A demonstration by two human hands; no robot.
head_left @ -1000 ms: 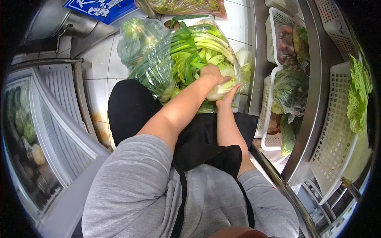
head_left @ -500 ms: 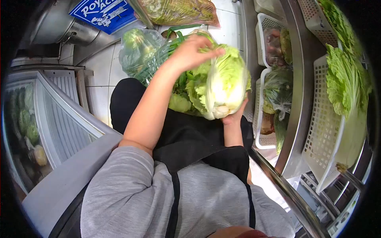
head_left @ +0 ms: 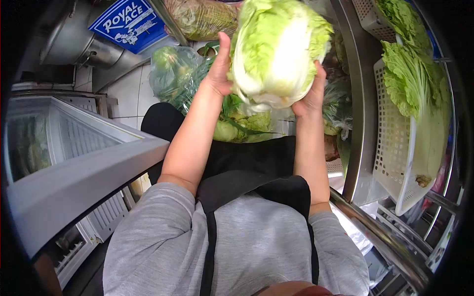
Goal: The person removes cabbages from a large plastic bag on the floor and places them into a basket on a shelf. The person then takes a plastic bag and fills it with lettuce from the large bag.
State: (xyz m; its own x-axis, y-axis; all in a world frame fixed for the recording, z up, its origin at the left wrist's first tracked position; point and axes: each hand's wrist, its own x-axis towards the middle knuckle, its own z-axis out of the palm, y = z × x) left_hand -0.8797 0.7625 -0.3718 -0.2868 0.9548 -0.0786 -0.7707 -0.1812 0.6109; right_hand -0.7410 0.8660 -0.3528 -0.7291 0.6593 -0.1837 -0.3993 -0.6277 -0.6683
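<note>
A large napa cabbage [head_left: 276,54], pale green with white ribs, is raised in front of me with its cut base toward my body. My left hand [head_left: 221,69] presses against its left side, thumb pointing up and the other fingers hidden behind the leaves. On the right, my right hand [head_left: 312,93] grips the lower side near the base. Below the cabbage, more leafy greens [head_left: 247,123] lie just beyond my lap. Beside them is a clear plastic bag [head_left: 173,74] of green vegetables.
To my right, a perforated white basket [head_left: 390,143] with long leafy cabbage [head_left: 419,93] sits on a metal shelf [head_left: 360,98]. An open glass-panelled door [head_left: 94,163] stands close at my left. A blue sign [head_left: 128,24] and a metal pot [head_left: 64,39] are at the upper left.
The cabbage has been lifted up and closer to the camera. My left hand has gone from above its top to its left side. The glass-panelled door appears swung closer to me.
</note>
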